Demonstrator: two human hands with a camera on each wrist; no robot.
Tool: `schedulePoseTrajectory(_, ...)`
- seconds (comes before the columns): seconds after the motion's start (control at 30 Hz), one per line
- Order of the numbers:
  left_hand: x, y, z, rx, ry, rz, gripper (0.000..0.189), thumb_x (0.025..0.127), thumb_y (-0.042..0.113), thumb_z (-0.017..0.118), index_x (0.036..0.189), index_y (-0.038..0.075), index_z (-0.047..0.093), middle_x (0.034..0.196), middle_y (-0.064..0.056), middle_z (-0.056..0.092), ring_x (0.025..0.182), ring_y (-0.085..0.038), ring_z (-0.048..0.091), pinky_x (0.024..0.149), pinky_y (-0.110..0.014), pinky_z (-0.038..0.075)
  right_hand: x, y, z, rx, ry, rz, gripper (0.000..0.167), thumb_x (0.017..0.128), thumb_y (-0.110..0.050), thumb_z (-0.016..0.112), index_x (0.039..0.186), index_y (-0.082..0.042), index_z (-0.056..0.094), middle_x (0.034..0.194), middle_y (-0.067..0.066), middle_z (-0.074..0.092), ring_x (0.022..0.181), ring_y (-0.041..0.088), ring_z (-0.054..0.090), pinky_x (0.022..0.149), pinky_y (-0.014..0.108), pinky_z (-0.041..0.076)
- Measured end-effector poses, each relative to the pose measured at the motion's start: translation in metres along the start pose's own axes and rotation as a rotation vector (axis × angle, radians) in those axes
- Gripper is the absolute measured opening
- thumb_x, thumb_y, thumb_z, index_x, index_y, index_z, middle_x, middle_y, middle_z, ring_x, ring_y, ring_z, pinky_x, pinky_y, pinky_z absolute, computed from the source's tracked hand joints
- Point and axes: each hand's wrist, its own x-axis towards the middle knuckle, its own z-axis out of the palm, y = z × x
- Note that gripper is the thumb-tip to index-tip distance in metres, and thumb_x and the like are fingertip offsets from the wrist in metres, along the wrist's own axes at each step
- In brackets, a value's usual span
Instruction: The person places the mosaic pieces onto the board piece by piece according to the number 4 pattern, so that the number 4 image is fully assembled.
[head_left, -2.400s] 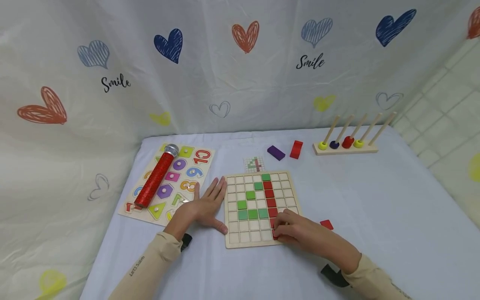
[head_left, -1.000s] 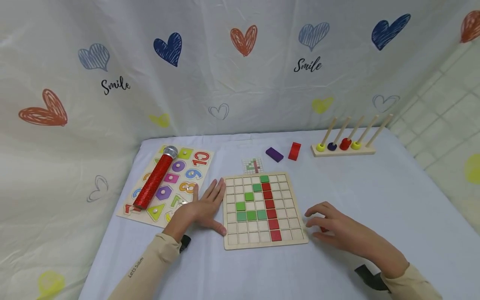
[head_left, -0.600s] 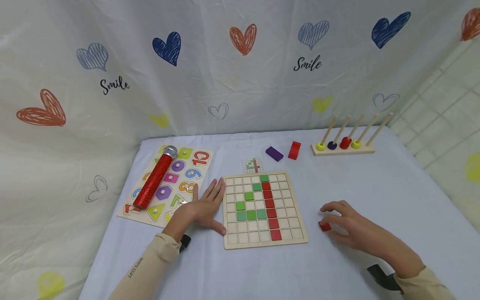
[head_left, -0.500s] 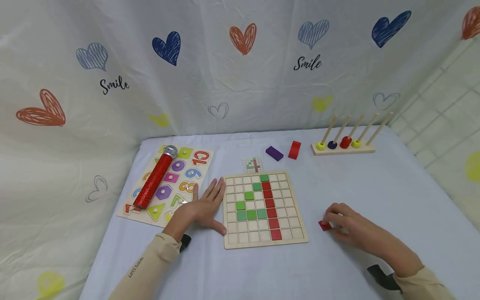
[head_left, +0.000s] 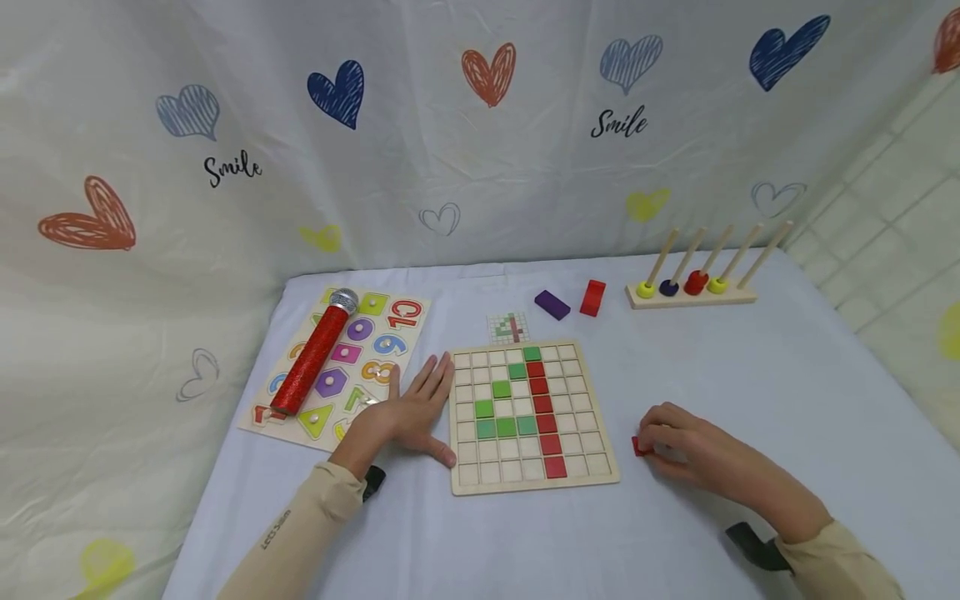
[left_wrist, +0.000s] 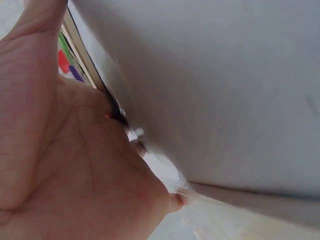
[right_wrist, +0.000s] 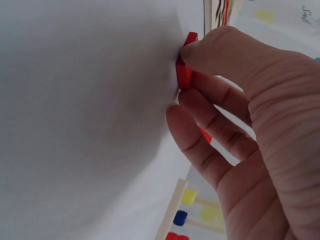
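My right hand [head_left: 690, 446] is over the tablecloth to the right of the wooden grid board [head_left: 534, 490]. Thumb and fingertips pinch a small red square tile [head_left: 638, 447]; in the right wrist view the tile [right_wrist: 184, 75] is tipped up on edge against the cloth. My left hand [head_left: 405, 418] lies flat with spread fingers, its fingertips and thumb touching the board's left edge. Set in the grid are a column of red tiles [head_left: 546, 423] and several green tiles [head_left: 506, 427], forming a figure like a 4. Behind the board lies a small pattern card [head_left: 509, 328].
At the left, a red glittery microphone [head_left: 311, 362] lies across a number-and-shape puzzle board [head_left: 279, 429]. Behind the grid board are a purple block [head_left: 552, 305] and a red block [head_left: 592, 298]. A peg stand [head_left: 693, 302] with coloured beads occupies the back right.
The right hand has left the board's bottom red tile, moved right to the loose red tile, closed its fingertips on it and shifted it slightly left. The left hand has stayed put.
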Motion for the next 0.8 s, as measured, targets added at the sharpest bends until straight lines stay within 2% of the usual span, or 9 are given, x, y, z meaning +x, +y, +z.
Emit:
schedulePoseTrajectory(0.17,0.004,0.000,0.003,0.003,-0.007,-0.023,0.156,0.071,0.078,0.085,0.171,0.014,-0.017,0.178,0.001,-0.029,0.167,-0.025,-0.027,0.121,-0.075,-0.027,0.011,-0.004,0.001,0.001,0.030,-0.037,0.045,0.070,0.000,0.097,0.095,-0.025,0.070,0.108,-0.010,0.064,0.097,0.005,0.059,0.089,-0.001,0.047)
schedulePoseTrajectory(0.33,0.002,0.002,0.001,-0.003,-0.010,-0.035,0.156,0.070,0.076,0.086,0.171,0.014,-0.017,0.178,0.002,-0.029,0.167,-0.025,-0.027,0.122,-0.073,-0.027,0.022,-0.008,0.001,0.014,0.076,-0.092,0.046,0.068,0.002,0.097,0.097,-0.023,0.071,0.109,-0.008,0.064,0.098,0.007,0.060,0.090,0.001,0.048)
schedulePoseTrajectory(0.43,0.002,0.001,0.001,-0.006,-0.008,-0.039,0.157,0.070,0.076,0.087,0.171,0.015,-0.016,0.178,0.002,-0.028,0.167,-0.025,-0.027,0.122,-0.073,-0.027,0.031,-0.011,0.003,0.019,0.076,-0.119,0.044,0.070,0.002,0.096,0.098,-0.022,0.073,0.109,-0.007,0.064,0.099,0.008,0.061,0.091,0.001,0.048)
schedulePoseTrajectory(0.6,0.004,0.000,0.003,-0.012,-0.009,-0.028,0.156,0.071,0.075,0.087,0.171,0.014,-0.016,0.178,0.001,-0.029,0.166,-0.026,-0.027,0.122,-0.073,-0.027,0.045,-0.017,0.010,0.043,0.038,-0.139,0.039,0.074,0.000,0.094,0.101,-0.020,0.074,0.111,-0.006,0.064,0.101,0.009,0.060,0.091,0.003,0.051)
schedulePoseTrajectory(0.8,0.004,-0.001,0.004,-0.009,-0.008,-0.021,0.155,0.071,0.075,0.087,0.171,0.014,-0.015,0.179,-0.001,-0.028,0.167,-0.027,-0.027,0.122,-0.074,-0.027,0.060,-0.021,0.015,0.063,-0.029,-0.091,0.031,0.081,-0.005,0.092,0.103,-0.019,0.075,0.112,-0.004,0.065,0.103,0.011,0.060,0.085,0.019,0.062)
